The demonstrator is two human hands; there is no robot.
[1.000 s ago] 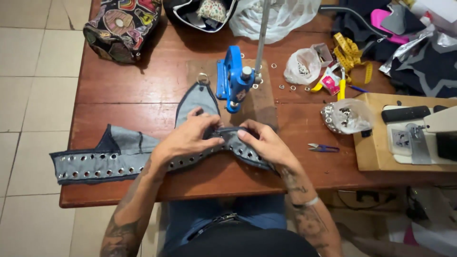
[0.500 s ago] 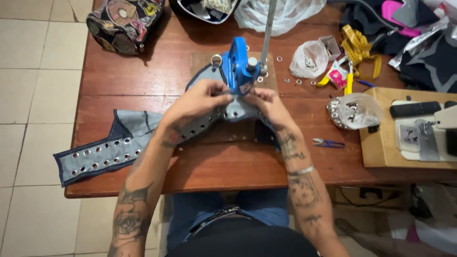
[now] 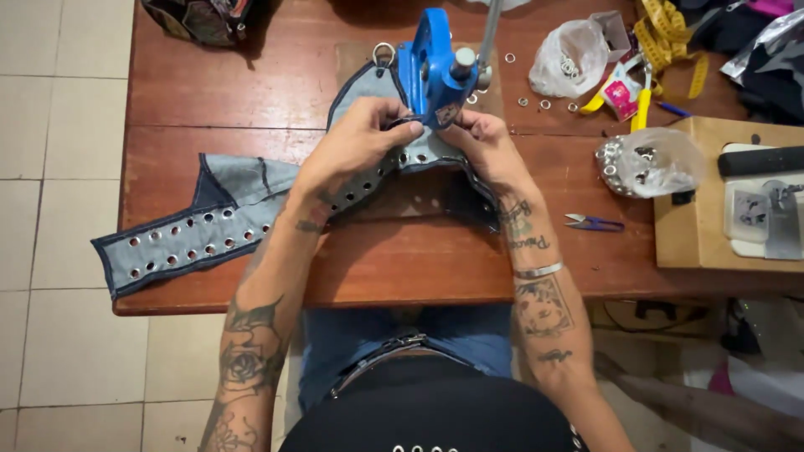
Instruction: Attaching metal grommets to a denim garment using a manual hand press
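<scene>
Your left hand [image 3: 356,142] has its fingers curled closed on the edge of the denim strip [image 3: 193,234], pinching it just beside the blue hand press [image 3: 431,67]. Your right hand [image 3: 481,138] grips the same fabric from the other side, fingers bent tight, touching the press base. The denim, studded with metal eyelets, trails left across the wooden table [image 3: 402,268]. Small blue snips [image 3: 595,223] lie near your right forearm, and a clear bag of eyelets [image 3: 649,163] sits farther right.
</scene>
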